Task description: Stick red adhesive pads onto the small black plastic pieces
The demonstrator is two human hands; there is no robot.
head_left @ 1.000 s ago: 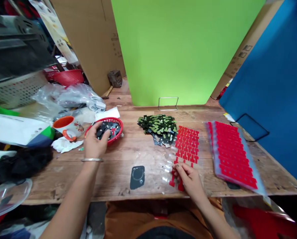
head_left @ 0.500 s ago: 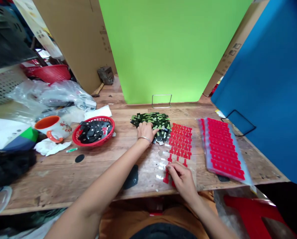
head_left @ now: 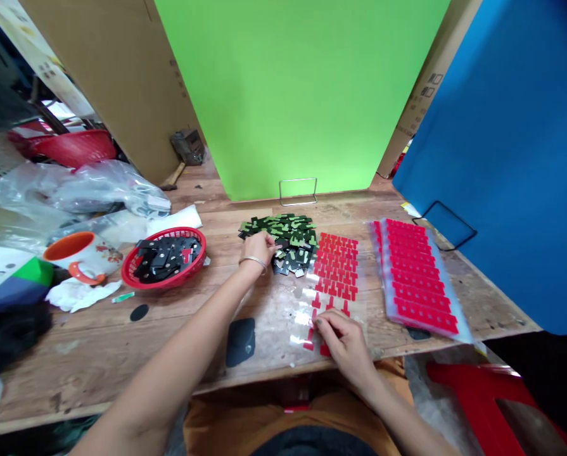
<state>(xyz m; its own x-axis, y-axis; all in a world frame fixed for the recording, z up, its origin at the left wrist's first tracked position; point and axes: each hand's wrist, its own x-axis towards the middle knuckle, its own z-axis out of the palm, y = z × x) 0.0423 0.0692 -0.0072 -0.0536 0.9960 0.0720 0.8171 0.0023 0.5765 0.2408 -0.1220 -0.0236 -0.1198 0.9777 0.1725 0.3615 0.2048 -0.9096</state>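
My left hand (head_left: 258,248), with a bracelet at the wrist, is at the left side of a pile of small flat dark and green pieces (head_left: 295,253). Its thumb and fingers are pinched on a small flat piece, mostly hidden by the fingertips. My right hand (head_left: 343,335) is over the near end of a clear sheet carrying rows of red T-shaped stickers (head_left: 336,266). Its thumb and forefinger are closed at a red T-shaped sticker (head_left: 310,339) in the left column; the exact contact is partly hidden.
On the left stand a red basket (head_left: 188,273) of black pieces and an orange-lined mug (head_left: 93,253). A stack of red sticker sheets (head_left: 420,278) lies on the right. Green (head_left: 302,95) and blue (head_left: 502,177) panels rise behind. A dark square patch (head_left: 240,342) lies near the front edge.
My left hand has drawn back to the left from over the pile, its fingers now pinched together. The right hand stays at the sheet. The whole view has shifted slightly.
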